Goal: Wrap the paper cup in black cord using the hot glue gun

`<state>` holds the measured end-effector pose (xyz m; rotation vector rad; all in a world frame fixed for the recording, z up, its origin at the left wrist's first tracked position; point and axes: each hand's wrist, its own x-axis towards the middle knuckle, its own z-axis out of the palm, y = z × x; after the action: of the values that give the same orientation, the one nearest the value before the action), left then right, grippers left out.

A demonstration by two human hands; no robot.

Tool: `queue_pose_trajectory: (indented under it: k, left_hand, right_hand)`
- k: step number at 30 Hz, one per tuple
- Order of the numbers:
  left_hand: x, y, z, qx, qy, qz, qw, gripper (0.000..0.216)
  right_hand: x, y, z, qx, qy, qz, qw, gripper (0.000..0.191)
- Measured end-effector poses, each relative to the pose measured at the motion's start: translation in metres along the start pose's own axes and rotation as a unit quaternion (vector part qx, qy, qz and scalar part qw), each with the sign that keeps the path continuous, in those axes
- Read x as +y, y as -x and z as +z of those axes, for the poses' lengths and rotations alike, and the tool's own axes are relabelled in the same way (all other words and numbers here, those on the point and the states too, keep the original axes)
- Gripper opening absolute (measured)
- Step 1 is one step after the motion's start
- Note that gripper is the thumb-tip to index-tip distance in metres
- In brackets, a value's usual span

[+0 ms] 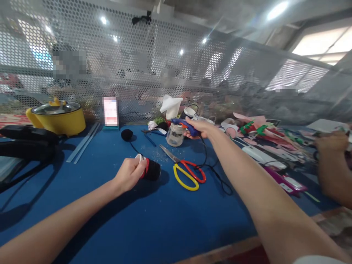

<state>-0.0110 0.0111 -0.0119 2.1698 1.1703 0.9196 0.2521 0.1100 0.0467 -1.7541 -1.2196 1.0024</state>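
The left hand (131, 173) is holding a black-and-red cylinder (153, 171) in its grip (a dark strand (134, 147) is running towards a black ball (127, 135)), left of the scissors (184, 175). The right hand (200, 128) is clasping a blue glue gun (179, 121) beside a clear jar (175, 138).

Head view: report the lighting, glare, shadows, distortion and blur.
Head view: the large ceiling lamp is blown out, glare hazing the upper right; the left forearm casts a dark shadow on the blue tabletop; wide-angle stretch seems to swell the right forearm; the other person's hand looks soft; the phone screen is pixelated.
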Motion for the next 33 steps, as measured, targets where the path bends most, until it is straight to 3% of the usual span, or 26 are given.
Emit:
queue_pose_trajectory:
  k: [5,7,9,10,11,14,16,19,22,26,29,33]
  left_hand:
    - [0.000,0.000,0.000,0.003,-0.003,0.008,1.000,0.039]
    - [0.001,0.000,0.000,0.003,-0.007,0.017,1.000,0.039]
    - [0.004,0.001,0.000,-0.005,-0.019,0.030,0.999,0.039]
    - [0.006,0.001,-0.001,-0.010,-0.029,0.039,0.999,0.038]
    - [0.007,0.002,-0.001,-0.014,-0.040,0.053,0.998,0.038]
    - [0.012,0.003,-0.001,-0.032,-0.062,0.132,0.989,0.035]
    - [0.015,0.004,-0.002,-0.054,-0.072,0.194,0.977,0.033]
    - [0.019,0.004,-0.001,-0.092,-0.093,0.234,0.963,0.030]
    - [0.023,0.001,-0.001,-0.114,-0.106,0.229,0.961,0.029]
    - [0.030,-0.005,-0.002,-0.156,-0.065,0.138,0.976,0.033]
    - [0.031,-0.007,-0.003,-0.168,0.015,-0.021,0.985,0.037]
    - [0.028,-0.003,-0.002,-0.133,0.161,-0.195,0.958,0.037]
  right_hand:
    - [-0.004,0.019,-0.008,0.075,0.108,-0.006,0.991,0.039]
    - [-0.006,0.038,-0.004,0.151,0.160,-0.070,0.973,0.033]
    - [-0.006,0.061,0.009,0.230,0.248,-0.234,0.911,0.034]
    - [-0.005,0.072,0.019,0.204,0.250,-0.286,0.902,0.038]
    - [-0.002,0.081,0.031,0.131,0.234,-0.310,0.912,0.042]
    - [0.007,0.097,0.070,-0.156,0.142,-0.267,0.940,0.051]
    - [0.011,0.099,0.091,-0.278,0.065,-0.228,0.931,0.055]
    - [0.013,0.098,0.107,-0.360,-0.028,-0.163,0.918,0.046]
    - [0.012,0.097,0.107,-0.371,-0.134,-0.121,0.911,0.021]
    - [0.012,0.097,0.099,-0.350,-0.272,-0.094,0.891,0.011]
    - [0.014,0.098,0.091,-0.337,-0.326,-0.103,0.877,0.013]
    - [0.021,0.101,0.083,-0.324,-0.329,-0.127,0.878,0.011]
